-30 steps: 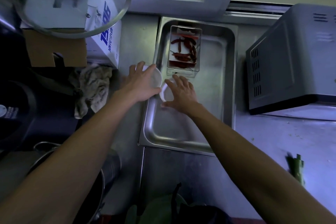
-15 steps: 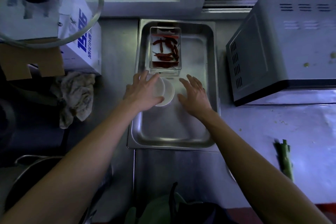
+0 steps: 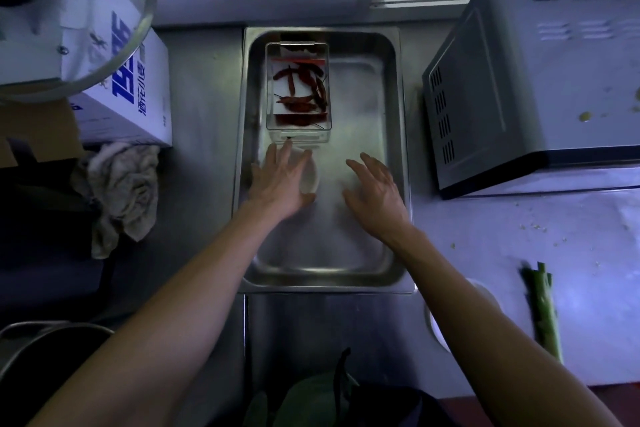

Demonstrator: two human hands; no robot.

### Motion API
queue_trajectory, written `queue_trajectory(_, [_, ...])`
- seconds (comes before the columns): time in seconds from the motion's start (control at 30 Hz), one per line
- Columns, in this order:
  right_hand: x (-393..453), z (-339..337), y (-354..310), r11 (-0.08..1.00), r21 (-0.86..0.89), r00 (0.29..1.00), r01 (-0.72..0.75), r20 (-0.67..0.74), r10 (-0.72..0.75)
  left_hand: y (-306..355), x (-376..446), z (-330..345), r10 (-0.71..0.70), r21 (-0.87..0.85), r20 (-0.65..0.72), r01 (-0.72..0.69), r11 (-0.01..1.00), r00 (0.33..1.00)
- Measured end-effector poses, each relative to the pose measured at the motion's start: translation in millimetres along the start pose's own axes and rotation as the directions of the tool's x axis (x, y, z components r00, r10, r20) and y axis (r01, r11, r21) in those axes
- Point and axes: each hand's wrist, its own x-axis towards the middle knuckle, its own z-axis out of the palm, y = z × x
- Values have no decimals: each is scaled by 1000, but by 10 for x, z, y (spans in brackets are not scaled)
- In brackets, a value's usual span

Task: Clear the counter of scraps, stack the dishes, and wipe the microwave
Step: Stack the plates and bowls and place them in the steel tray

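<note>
The shallow steel tray (image 3: pixel 388 163) runs lengthwise away from the person on the dull metal worktop (image 3: pixel 204 107). Inside it, small round white dishes (image 3: pixel 310 177) lie directly beneath the left hand (image 3: pixel 280 180), whose spread fingers (image 3: pixel 284 152) rest on them. The right hand (image 3: pixel 375 194) hovers just beside, relaxed and empty.

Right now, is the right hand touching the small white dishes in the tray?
No: the right hand hovers open apart from the small white dishes, which only the left hand covers.

One head-worn camera looks steeply down, close over the steel tray (image 3: pixel 401 163).
</note>
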Motion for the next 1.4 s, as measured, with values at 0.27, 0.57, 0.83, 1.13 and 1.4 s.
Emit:
queue_trajectory(0.27, [98, 46, 40, 999, 42, 1000, -15, 26, 14, -24, 96, 80, 12, -36, -6, -13, 999, 1000])
queue_trajectory(0.57, [142, 18, -23, 997, 77, 1000, 16, 3, -16, -7, 93, 61, -23, -37, -33, 22, 999, 999])
queue_trajectory(0.83, [-31, -5, -71, 995, 60, 997, 75, 5, -76, 135, -359, 20, -41, -37, -29, 39, 999, 999])
queue_trajectory(1.13, [-586, -166, -41, 995, -66, 997, 77, 28, -76, 381, -1085, -28, -16, 46, -90, 20, 999, 996])
queue_trajectory(1.4, [-1599, -356, 111, 994, -104, 997, -34, -73, 26, 811, -1503, 169, 169, -24, -150, -174, 984, 974])
